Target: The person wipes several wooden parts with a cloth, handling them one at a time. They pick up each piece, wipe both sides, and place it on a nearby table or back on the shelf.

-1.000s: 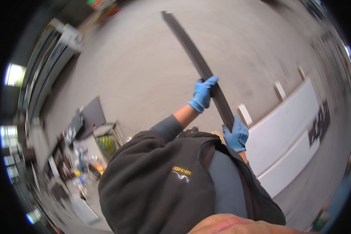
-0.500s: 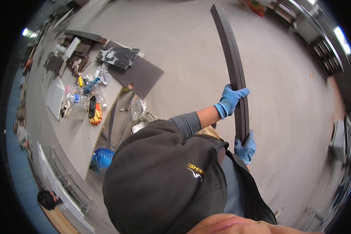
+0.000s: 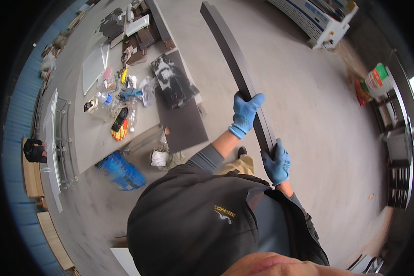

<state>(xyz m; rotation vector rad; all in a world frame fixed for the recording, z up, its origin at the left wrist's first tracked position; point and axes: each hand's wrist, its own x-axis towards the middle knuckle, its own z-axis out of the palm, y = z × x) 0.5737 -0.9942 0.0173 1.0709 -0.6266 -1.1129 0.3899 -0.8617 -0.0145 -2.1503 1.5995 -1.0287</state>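
Observation:
Two long dark brown strips (image 3: 234,57), seemingly stacked together, extend ahead of me and tilt to the far left. My left hand (image 3: 244,112), in a blue work glove, is closed around them partway along their length. Close to my body, my right hand (image 3: 276,163), gloved in the same blue, grips the near end. The fingers under the strips are partly hidden. The far end of the strips is held out over the grey floor, touching nothing that I can see.
At left stands a worktable (image 3: 94,147) with bottles, a black phone-like device (image 3: 120,119), gloves and dark panels (image 3: 175,83). A blue bag (image 3: 122,171) lies below. A white machine (image 3: 317,27) stands far right, shelving (image 3: 398,152) at right. Another person (image 3: 34,150) is far left.
The view has turned to the right, bringing the white machine into sight. The strips now tilt more to the left. Both hands keep their grip on them.

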